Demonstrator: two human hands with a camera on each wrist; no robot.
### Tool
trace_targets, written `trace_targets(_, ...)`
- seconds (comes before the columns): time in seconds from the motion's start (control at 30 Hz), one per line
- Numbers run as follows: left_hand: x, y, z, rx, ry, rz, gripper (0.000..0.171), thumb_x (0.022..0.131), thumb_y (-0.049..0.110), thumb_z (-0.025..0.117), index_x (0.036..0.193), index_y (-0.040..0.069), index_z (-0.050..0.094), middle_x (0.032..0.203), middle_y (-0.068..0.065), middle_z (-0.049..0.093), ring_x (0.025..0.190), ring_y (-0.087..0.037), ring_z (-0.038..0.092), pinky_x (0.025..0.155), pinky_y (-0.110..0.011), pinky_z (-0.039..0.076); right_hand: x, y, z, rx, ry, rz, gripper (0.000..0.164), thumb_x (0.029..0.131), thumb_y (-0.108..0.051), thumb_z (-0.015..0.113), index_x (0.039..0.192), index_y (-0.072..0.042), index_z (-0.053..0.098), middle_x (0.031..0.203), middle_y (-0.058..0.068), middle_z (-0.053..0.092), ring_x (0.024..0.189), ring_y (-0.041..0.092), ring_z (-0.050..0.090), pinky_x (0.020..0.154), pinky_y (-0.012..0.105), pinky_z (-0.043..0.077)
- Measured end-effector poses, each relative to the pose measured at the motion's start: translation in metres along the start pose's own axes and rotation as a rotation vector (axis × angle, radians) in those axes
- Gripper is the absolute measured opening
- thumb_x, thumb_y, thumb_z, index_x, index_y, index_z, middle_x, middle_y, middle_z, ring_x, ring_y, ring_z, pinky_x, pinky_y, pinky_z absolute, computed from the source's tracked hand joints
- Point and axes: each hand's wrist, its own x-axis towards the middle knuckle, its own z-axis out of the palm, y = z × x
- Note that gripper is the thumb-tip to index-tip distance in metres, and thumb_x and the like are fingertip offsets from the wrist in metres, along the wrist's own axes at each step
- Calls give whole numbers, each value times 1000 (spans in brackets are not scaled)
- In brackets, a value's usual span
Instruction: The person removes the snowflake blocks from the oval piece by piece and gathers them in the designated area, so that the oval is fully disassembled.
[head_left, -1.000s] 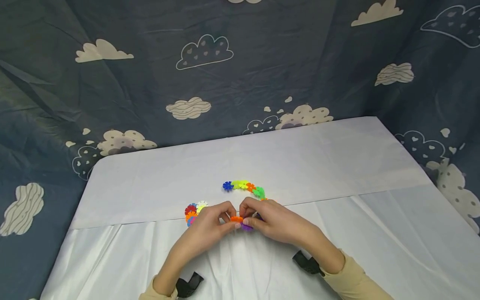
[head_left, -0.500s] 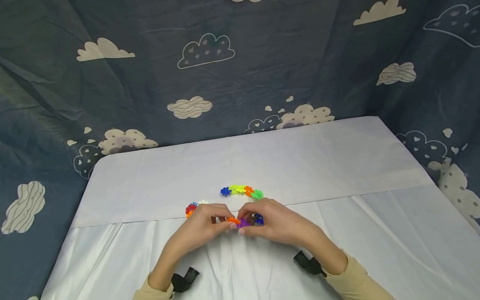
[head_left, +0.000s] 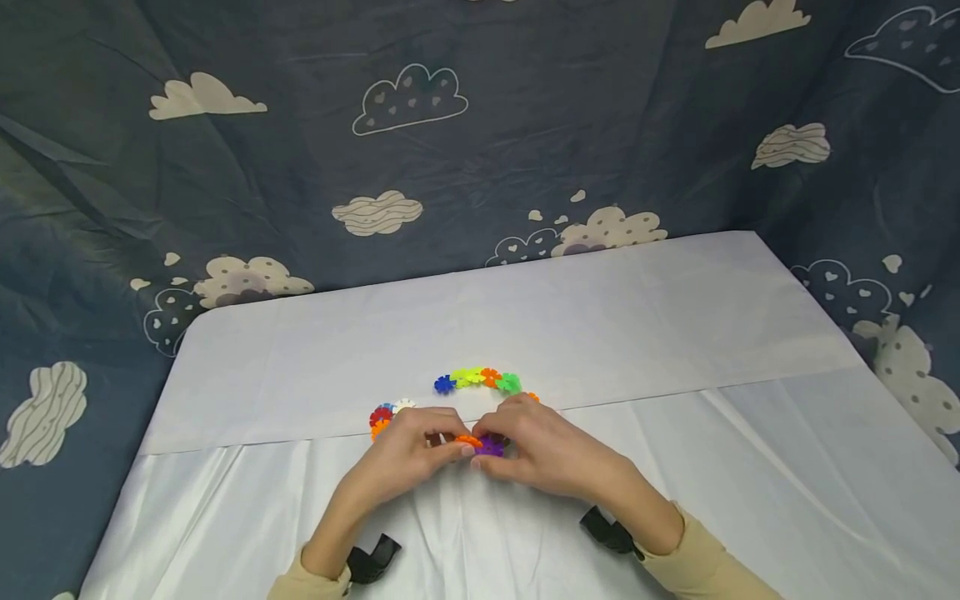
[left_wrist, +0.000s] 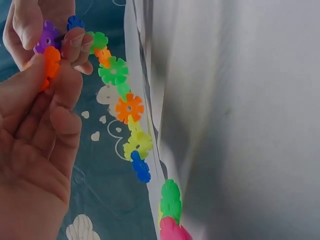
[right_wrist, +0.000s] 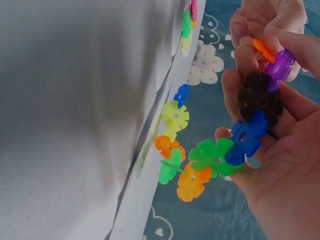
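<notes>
In the head view my left hand (head_left: 408, 446) pinches an orange notched snap disc (head_left: 469, 440) between thumb and fingers. Right against it, a purple snap disc (right_wrist: 281, 65) is held by the thumb and fingers of my right hand (head_left: 551, 446). From the purple one runs a linked chain: a dark disc (right_wrist: 257, 97) over the right fingers, a blue disc (right_wrist: 246, 137), then a green disc (right_wrist: 212, 157) and several more in orange, green and yellow. Another blue disc (left_wrist: 140, 167) ends it. The orange and purple edges overlap in both wrist views.
Left of the hands, a group of discs with a red disc (head_left: 381, 414) and a white disc lies partly hidden behind the left hand. White cloth covers the table (head_left: 637, 333). A dark cloud-print curtain (head_left: 480, 150) hangs behind it. Black straps (head_left: 375, 560) hang at both wrists.
Both hands stay close together, the left shifting slightly left. The chain's far end has moved left and a little nearer. The purple disc shows more between the right fingers than a second ago.
</notes>
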Motion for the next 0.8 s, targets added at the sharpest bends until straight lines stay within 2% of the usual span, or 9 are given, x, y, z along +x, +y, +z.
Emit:
trace_targets(0.2,-1,-1,1,26,-12,31,2,90,19,73,88,18,74,80,11,62,74,-8,54,67,-25,46,0,2,0,10,-28,18,10,89,-23,70,100,-22,70,83,-22,55,84,8,51,82,30,41)
trace_targets(0.4,-1,-1,2,22,-31,40,3,91,18,72,89,17,74,82,6,64,74,-8,54,66,-25,46,0,5,1,34,-44,32,12,89,-25,71,100,-23,69,84,-20,55,83,11,54,77,28,42)
trace_targets(0.8,-1,0,2,-50,-72,59,6,92,15,70,88,14,75,76,9,57,67,-7,49,61,-23,42,-2,8,-2,78,-87,45,15,87,-27,73,102,-26,70,92,-20,58,89,5,52,80,27,44)
